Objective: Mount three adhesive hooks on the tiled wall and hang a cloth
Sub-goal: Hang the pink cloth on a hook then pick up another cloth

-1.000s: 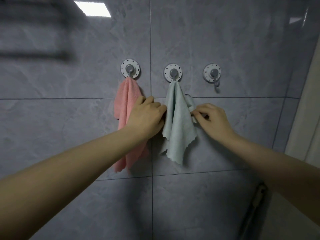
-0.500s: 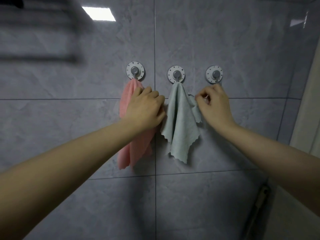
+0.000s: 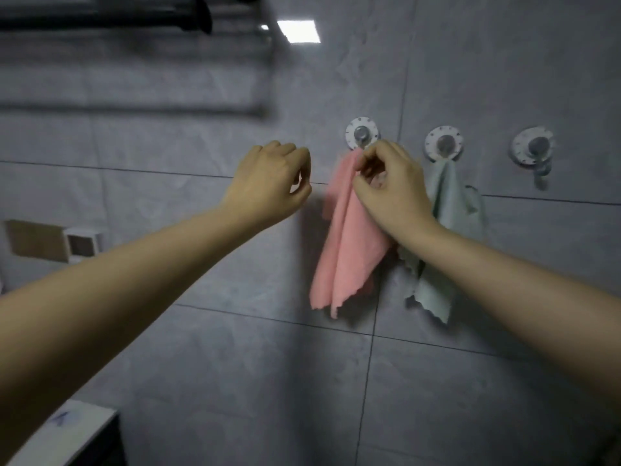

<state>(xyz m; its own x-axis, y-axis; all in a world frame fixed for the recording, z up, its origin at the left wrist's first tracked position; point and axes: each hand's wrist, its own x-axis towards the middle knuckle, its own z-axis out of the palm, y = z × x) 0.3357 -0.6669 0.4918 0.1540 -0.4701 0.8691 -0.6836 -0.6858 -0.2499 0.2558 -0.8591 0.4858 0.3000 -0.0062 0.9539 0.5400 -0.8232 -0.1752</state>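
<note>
Three round white adhesive hooks sit in a row on the grey tiled wall: the left hook [image 3: 362, 133], the middle hook [image 3: 443, 143] and the right hook [image 3: 532, 151]. A pink cloth [image 3: 346, 243] hangs from the left hook and a pale green cloth [image 3: 447, 210] from the middle one. The right hook carries nothing. My right hand [image 3: 389, 188] pinches the pink cloth's top just under its hook. My left hand [image 3: 268, 183] hovers left of the pink cloth, fingers curled, holding nothing.
A dark towel rack [image 3: 134, 18] runs across the upper left of the wall. A tan and white box [image 3: 50, 242] is fixed to the wall at the left. A white surface's corner [image 3: 67, 428] shows at the bottom left.
The view has swung left. My right hand left the green cloth and crossed to the pink cloth's top. My left hand let go of the cloths and moved out to the left.
</note>
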